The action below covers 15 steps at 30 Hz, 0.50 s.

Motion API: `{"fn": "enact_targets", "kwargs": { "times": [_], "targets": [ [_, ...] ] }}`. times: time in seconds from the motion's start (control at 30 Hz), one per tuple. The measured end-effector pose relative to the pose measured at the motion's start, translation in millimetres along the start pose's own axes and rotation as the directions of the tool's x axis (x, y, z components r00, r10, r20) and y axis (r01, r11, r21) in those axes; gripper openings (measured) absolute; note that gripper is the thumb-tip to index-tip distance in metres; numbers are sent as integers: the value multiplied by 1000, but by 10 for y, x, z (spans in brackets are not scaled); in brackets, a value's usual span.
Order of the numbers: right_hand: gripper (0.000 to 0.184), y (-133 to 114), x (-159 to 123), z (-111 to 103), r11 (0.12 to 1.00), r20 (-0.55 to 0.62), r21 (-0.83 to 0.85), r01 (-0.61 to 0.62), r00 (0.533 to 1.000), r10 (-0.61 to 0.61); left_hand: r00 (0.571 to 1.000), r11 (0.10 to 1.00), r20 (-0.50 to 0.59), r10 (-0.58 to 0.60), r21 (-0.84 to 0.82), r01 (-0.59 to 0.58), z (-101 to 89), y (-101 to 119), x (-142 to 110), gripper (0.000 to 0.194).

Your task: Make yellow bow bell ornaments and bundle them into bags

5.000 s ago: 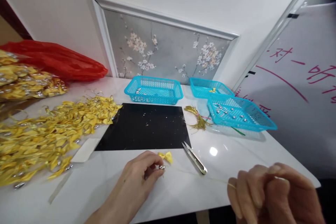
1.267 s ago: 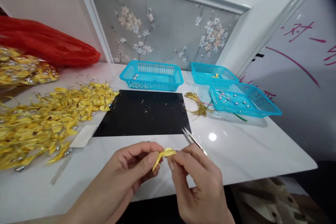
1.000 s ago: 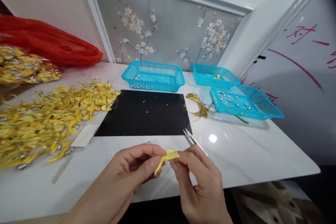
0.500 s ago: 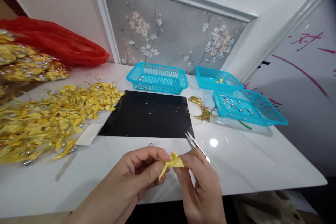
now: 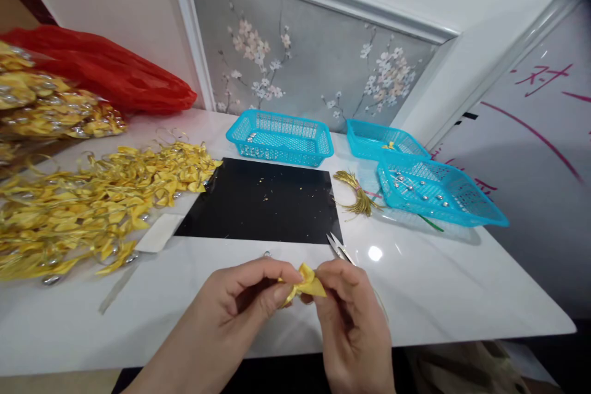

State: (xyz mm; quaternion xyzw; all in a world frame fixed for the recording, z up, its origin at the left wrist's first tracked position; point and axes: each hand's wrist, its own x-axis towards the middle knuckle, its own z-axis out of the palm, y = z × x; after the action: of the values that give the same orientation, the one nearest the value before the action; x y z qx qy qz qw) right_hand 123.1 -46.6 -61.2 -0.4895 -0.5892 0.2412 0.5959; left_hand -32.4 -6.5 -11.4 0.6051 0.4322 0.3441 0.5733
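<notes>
Between my hands, just above the table's front part, is a yellow ribbon bow (image 5: 310, 284). My left hand (image 5: 249, 301) is closed, pinching the bow's left side between thumb and forefinger. The fingertips of my right hand (image 5: 353, 314) are closed on the bow's right side. Partly behind my right hand lies a pair of scissors (image 5: 339, 247), blades pointing up and left. A small silvery piece (image 5: 267, 254) shows just beyond my left hand. Whatever sits behind the bow is hidden by my fingers.
A black mat (image 5: 258, 203) with gold scraps lies ahead. Heaped yellow bows with silver bells (image 5: 115, 197) cover the left, near a red bag (image 5: 101, 68). Blue baskets (image 5: 281, 154) stand at the back and right, one with silver bells (image 5: 425, 197). A gold cord bundle (image 5: 357, 197) lies between.
My right fingers have shifted on the bow, and its tails sit differently, the left one now mostly tucked behind my fingers. The view has moved slightly.
</notes>
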Motion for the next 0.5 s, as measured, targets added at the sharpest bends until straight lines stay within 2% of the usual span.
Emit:
{"fn": "enact_targets", "kwargs": {
  "times": [0.1,0.2,0.27,0.37,0.5],
  "targets": [
    [32,-4,12,-48,966,-10,-199,167,985,-172,994,992,-68,89,98,-83,16,46,21,13],
    [27,-47,61,-89,841,16,-421,339,930,-367,980,975,-115,165,168,-145,27,42,34,16],
    [22,-90,98,-82,795,25,-479,373,911,-412,974,961,-96,206,210,-183,27,20,36,18],
    [22,-139,142,-21,769,46,-494,405,896,-442,969,939,-64,238,269,-213,20,-20,38,19],
    [27,-132,122,73,760,33,-483,436,876,-482,973,935,-57,226,291,-200,18,-45,37,20]
  ]
}}
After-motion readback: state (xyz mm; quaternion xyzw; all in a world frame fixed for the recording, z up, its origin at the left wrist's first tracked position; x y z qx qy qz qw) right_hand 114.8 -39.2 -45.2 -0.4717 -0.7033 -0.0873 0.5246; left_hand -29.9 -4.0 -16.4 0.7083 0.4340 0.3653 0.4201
